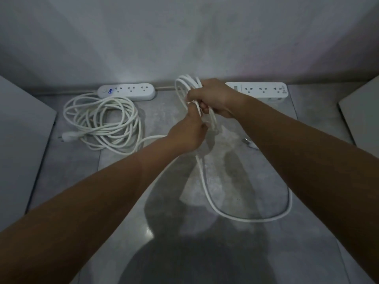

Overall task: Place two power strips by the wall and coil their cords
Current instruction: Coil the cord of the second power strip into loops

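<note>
Slack cord point(249, 218): white, lying in a wide loop on the grey floor point(123, 201), nearest the viewer, rising to the hands.
Left hand point(187, 134): closed, pinching the cord just below the bundle.
Right hand point(213, 99): closed around a bundle of coiled loops point(184, 85), held above the floor.
Plug point(249, 143): on the floor, right of the hands.
Coiled cord point(102, 124): loose pile left of the hands.
Left power strip point(126, 92): against the wall's foot.
Right power strip point(264, 91): against the wall, behind the right hand.
</note>
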